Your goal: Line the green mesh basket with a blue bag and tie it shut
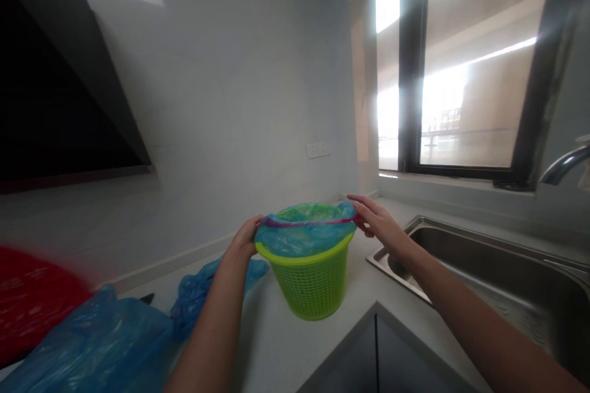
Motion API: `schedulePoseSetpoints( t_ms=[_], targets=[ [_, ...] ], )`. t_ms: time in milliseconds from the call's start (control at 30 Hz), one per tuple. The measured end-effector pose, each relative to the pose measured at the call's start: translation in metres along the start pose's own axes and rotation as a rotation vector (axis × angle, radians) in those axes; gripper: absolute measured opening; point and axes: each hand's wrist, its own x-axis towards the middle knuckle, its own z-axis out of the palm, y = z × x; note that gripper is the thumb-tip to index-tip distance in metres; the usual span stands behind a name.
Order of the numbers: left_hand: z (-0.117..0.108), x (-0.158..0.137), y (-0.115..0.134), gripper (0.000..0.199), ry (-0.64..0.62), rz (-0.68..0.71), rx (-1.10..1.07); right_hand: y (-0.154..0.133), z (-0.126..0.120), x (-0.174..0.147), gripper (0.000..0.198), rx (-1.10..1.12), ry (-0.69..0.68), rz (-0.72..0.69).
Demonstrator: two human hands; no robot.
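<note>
A lime-green perforated plastic basket point(313, 285) stands upright on the white countertop. Inside it sits a translucent blue garbage bag point(299, 239), its top folded outward over the rim, with a pink-red drawstring point(313, 222) stretched across the front. My left hand point(247, 238) grips the bag's edge at the basket's left side, the fingertips partly hidden behind it. On the right side, my right hand point(370, 219) pinches the bag's edge and the end of the drawstring between thumb and fingers.
Blue plastic bags point(115, 338) and a red plastic bag point(37, 301) lie at the left. A steel sink point(498, 282) with a faucet point(565, 164) is on the right. Grey panels point(354, 356) with a dark gap show at the front edge. Wall sockets point(318, 150) are behind.
</note>
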Motion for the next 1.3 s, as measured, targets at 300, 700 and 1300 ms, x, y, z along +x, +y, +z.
schedulePoseSetpoints(
  t_ms=[300, 700, 1300],
  targets=[
    [0.016, 0.003, -0.004, 0.040, 0.184, 0.157, -0.108, -0.001, 0.000, -0.004, 0.017, -0.264, -0.024, -0.258],
    [0.011, -0.020, 0.028, 0.078, -0.095, 0.418, -0.197, 0.006, -0.002, 0.002, 0.032, -0.093, 0.167, -0.161],
    [0.012, -0.042, 0.046, 0.033, 0.179, 0.215, 0.124, 0.016, -0.005, 0.008, 0.072, 0.225, -0.041, -0.139]
  ],
)
